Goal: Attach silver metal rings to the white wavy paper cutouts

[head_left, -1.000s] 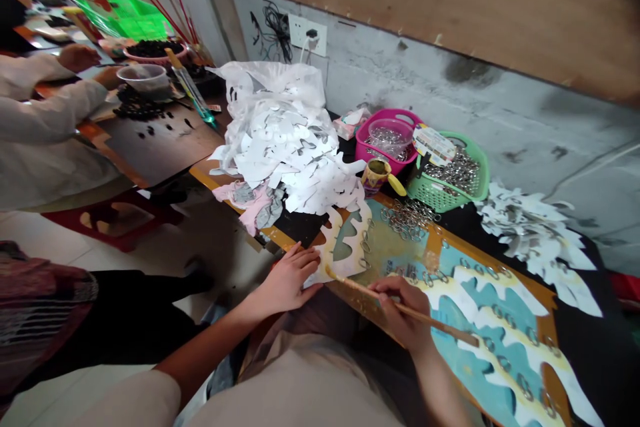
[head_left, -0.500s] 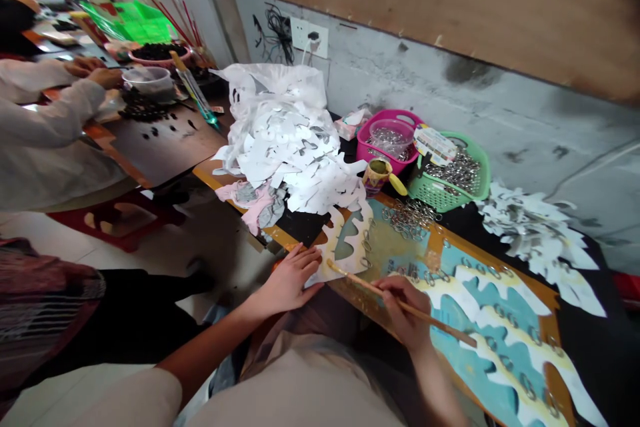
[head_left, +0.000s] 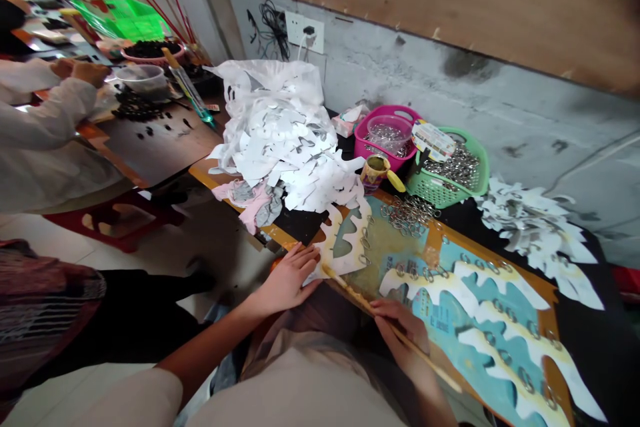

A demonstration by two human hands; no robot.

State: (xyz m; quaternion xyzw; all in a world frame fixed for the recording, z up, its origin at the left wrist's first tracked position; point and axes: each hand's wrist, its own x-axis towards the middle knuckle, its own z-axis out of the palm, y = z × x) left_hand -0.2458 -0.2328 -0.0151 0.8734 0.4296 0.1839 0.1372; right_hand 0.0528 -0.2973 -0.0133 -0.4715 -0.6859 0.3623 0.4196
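With fingers stretched flat, my left hand (head_left: 291,277) presses on the near end of a white scalloped cut-out piece (head_left: 350,250) at the table's front edge. My right hand (head_left: 403,328) grips a wooden brush (head_left: 357,295) whose yellowed tip rests on that piece, just beside my left fingertips. Yellowish paste shows along the piece, and metal rings (head_left: 367,243) sit on its right side. Further right, several white scalloped strips (head_left: 453,290) with rings along their edges lie on a blue sheet (head_left: 440,313).
Behind lie a heap of white cut-outs (head_left: 293,153), a pile of loose rings (head_left: 410,215), a can (head_left: 374,175), a pink basket (head_left: 361,147) and a green basket (head_left: 431,188). More cut-outs (head_left: 545,233) lie right. A co-worker's sleeve (head_left: 45,120) shows at the left table.
My right hand has moved a little down and toward me, lowering the brush handle. The brush tip has shifted slightly left on the piece. My left hand stays in place.
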